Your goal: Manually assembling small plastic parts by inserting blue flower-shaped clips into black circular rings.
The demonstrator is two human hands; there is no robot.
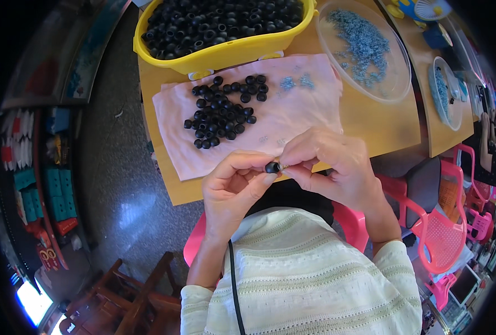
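Observation:
Close to my body, my left hand [232, 187] pinches a round black bead-like piece with a hole [271, 167] between thumb and fingertips. My right hand [333, 164] meets it from the right, its thumb and forefinger closed on a tiny pale piece [283, 166] at the bead's opening; its exact kind is too small to tell. Beyond my hands, a pink cloth [172, 131] bears a loose cluster of black beads [220, 114] and small heaps of light-blue bits [296, 82]. A few tiny clear or grey bits [263, 139] lie nearer my hands.
At the table's far side stands a yellow tub [231, 47] heaped with black beads. A round clear tray [396, 92] of blue bits is at the far right. Another tray [454, 120] sits on the adjoining table [435, 142]. Pink chairs [443, 245] stand to the right.

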